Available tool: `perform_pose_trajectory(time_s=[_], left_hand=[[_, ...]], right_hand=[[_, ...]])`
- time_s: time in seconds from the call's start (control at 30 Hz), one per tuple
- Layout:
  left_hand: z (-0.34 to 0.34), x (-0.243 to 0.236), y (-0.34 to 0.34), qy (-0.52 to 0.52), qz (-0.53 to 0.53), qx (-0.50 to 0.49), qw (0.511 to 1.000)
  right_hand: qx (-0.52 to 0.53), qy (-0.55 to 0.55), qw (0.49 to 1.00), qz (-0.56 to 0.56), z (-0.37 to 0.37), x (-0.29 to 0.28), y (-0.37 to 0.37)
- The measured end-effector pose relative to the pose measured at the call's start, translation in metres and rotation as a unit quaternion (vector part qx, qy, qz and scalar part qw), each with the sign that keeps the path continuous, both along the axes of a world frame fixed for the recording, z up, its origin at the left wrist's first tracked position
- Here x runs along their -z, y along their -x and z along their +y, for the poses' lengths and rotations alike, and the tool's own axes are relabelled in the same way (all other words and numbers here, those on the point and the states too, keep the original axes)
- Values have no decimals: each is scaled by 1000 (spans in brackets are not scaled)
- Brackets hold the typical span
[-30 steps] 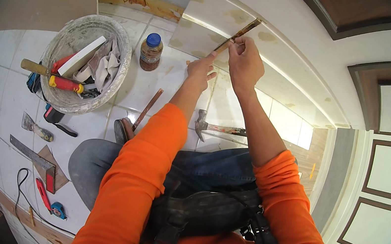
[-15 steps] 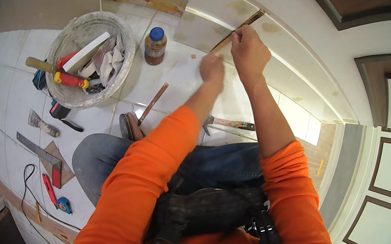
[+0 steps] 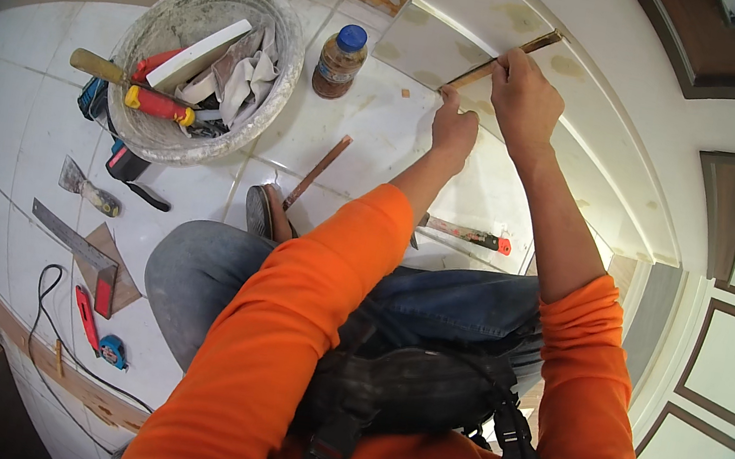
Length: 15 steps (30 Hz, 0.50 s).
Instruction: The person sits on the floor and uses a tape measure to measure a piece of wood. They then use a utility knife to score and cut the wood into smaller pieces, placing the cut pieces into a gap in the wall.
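Observation:
A thin wooden strip [image 3: 473,78] lies along a dark, narrow gap in the white panelling [image 3: 432,34] low on the wall. My left hand [image 3: 453,134] is closed at the strip's lower end, thumb pressed against it near the floor. Higher up, my right hand [image 3: 528,104] pinches the strip with its fingers curled; they hide part of it. Below my forearms a hammer-like tool [image 3: 466,233] with a black and red grip lies on the tiles, its head partly covered by my left sleeve.
A plaster-smeared bucket [image 3: 276,113] of tools and rags stands left, beside a blue-capped bottle [image 3: 341,61]. Another wood strip [image 3: 317,172] rests by my foot. Further left lie a putty knife [image 3: 91,189], a try square [image 3: 74,243], a red cutter [image 3: 87,319], a tape measure [image 3: 114,351] and a cable [image 3: 47,307].
My view has swung left, so the scene sits further right. Both hands stay at the strip; the left thumb now shows at its lower end.

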<state>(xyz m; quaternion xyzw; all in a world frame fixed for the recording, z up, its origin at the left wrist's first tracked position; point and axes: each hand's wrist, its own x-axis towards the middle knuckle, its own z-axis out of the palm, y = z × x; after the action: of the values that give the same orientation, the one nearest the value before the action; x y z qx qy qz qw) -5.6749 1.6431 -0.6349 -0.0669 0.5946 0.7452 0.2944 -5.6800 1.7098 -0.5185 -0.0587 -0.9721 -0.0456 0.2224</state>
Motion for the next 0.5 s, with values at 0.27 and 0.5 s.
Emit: perform_pose_trajectory(time_s=[0.27, 0.5], left_hand=[[-9, -3, 13, -145, -159, -36, 976], [-19, 19, 19, -227, -222, -115, 941]], right_hand=[[-62, 34, 997, 24, 17, -7, -8], [-15, 27, 1000, 2, 2, -5, -5]])
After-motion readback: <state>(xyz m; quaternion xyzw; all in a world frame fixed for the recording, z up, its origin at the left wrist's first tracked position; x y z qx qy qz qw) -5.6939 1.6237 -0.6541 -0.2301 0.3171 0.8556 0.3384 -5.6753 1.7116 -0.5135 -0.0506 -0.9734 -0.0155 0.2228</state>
